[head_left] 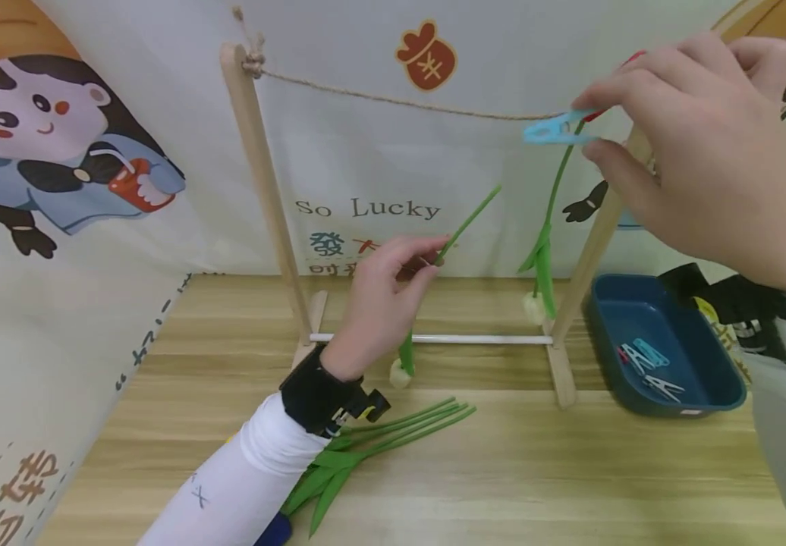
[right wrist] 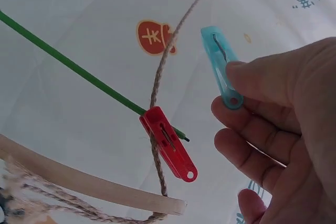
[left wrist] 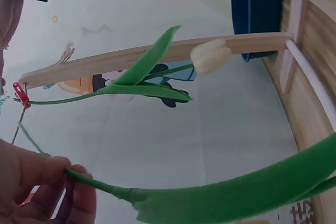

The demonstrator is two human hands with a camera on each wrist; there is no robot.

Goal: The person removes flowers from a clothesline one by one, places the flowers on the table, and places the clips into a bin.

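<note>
My left hand [head_left: 386,296] pinches the green stem of an artificial white tulip [head_left: 402,373], its flower hanging downward. The stem's cut end points up and right, below the twine [head_left: 393,101]. Between thumb and fingertips, my right hand [head_left: 721,152] holds a light blue clothespin [right wrist: 220,66] near the right part of the twine. Beside it, a red clothespin [right wrist: 168,144] clamps a second stem to the twine. That tulip [left wrist: 210,56] hangs head down near the right post.
Wooden posts [head_left: 263,182] carry the twine, with a white rod [head_left: 482,340] low between them. Several more green stems [head_left: 420,425] lie on the wooden table [head_left: 570,478] under my left forearm. A dark blue basin [head_left: 673,406] at right contains several clothespins [head_left: 652,364].
</note>
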